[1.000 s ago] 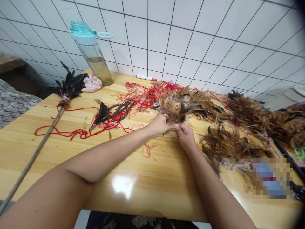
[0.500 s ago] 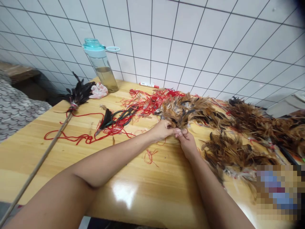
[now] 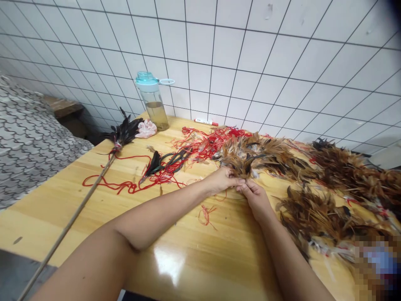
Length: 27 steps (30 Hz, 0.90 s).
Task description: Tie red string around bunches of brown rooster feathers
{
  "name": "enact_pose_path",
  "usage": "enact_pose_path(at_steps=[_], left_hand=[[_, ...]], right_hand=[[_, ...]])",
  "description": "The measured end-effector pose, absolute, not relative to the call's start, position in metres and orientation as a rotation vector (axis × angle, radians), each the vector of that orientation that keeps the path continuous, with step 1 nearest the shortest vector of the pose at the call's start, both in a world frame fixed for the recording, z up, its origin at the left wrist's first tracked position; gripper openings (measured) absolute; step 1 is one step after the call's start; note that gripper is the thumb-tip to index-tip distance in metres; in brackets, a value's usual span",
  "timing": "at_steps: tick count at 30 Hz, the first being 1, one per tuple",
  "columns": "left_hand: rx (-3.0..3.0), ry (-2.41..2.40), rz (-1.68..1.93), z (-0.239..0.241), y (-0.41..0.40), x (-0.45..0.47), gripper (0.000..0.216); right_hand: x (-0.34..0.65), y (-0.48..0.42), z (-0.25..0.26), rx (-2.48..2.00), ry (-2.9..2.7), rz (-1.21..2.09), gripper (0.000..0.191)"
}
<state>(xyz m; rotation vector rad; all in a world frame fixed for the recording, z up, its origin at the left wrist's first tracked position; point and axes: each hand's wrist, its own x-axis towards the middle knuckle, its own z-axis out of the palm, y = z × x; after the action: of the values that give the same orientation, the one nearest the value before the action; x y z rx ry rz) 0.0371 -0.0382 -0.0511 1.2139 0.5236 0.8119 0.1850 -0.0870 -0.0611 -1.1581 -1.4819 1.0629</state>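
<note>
Head view: nearest, two bare forearms reach over one smooth, glossy wooden surface [image 3: 200, 259], and one thin stick [image 3: 75, 217] slants from the lower left, tipped with one tuft of glossy black feathers [image 3: 127, 133]. One small knot of loose red thread [image 3: 206, 215] lies just before the hands. To the right is one dense heap of brown feathers [image 3: 319, 213], pale and stringy at its near edge. The left hand [image 3: 221, 180] and right hand [image 3: 258, 202] meet mid-surface, their fingers [image 3: 237, 182] pinching the base of one small brown-and-black feather bundle [image 3: 240, 168]; its long axis runs away from the person, plumes fanning toward the wall. Left of it, one pair of dark-looped scissors [image 3: 175, 161] lies tangled in red cord [image 3: 164, 175]. Beyond spread one fluffy brown pile [image 3: 269, 152], one mass of red strands [image 3: 216, 142] and, farther right, a long feathery row [image 3: 351, 171]. Farthest are one crumpled pinkish cloth [image 3: 146, 128], one clear plastic bottle [image 3: 156, 110], one red-and-white marker [image 3: 205, 122] and the tiled wall [image 3: 232, 50].
</note>
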Motion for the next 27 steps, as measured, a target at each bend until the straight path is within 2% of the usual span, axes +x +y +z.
enact_pose_path(at_steps=[6,14,22,27], left_hand=[[1.124,0.545,0.735,-0.048,-0.036,0.033,0.044],[1.052,0.46,0.674,-0.039,-0.039,0.029,0.045],[1.08,0.484,0.826,-0.041,-0.04,0.034,0.042],[1.216,0.735,0.891,-0.047,-0.039,0.034,0.039]], right_hand=[[0.184,-0.089,-0.055,-1.168,-1.538,1.084,0.029],[0.189,-0.091,-0.056,-1.195,-1.455,1.24,0.039],[0.185,-0.086,-0.062,-1.057,-1.13,1.281,0.038],[0.189,-0.083,-0.057,-0.948,-0.876,1.372,0.036]])
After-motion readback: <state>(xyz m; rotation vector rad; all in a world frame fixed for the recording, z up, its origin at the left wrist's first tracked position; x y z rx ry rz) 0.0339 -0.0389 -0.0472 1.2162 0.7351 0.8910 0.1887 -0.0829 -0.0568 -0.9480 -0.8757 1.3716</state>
